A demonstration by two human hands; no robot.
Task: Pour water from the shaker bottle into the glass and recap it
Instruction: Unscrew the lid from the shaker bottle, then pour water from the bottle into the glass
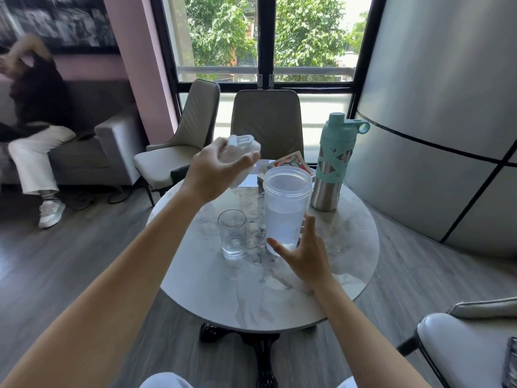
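A translucent shaker bottle [285,208] stands uncapped on the round marble table [251,301], with water in its lower half. My right hand [303,250] is at its base, thumb and fingers spread around it, touching or nearly so. My left hand [215,169] is raised above the table's far left side and holds the white shaker lid [242,148]. A clear glass [232,233] stands upright just left of the bottle, with at most a trace of water at its bottom.
A teal and steel flask [334,163] stands behind the shaker at the right. A small printed box [291,163] lies at the table's far edge. Chairs [265,121] stand behind the table. A person [36,113] sits on a sofa at the left.
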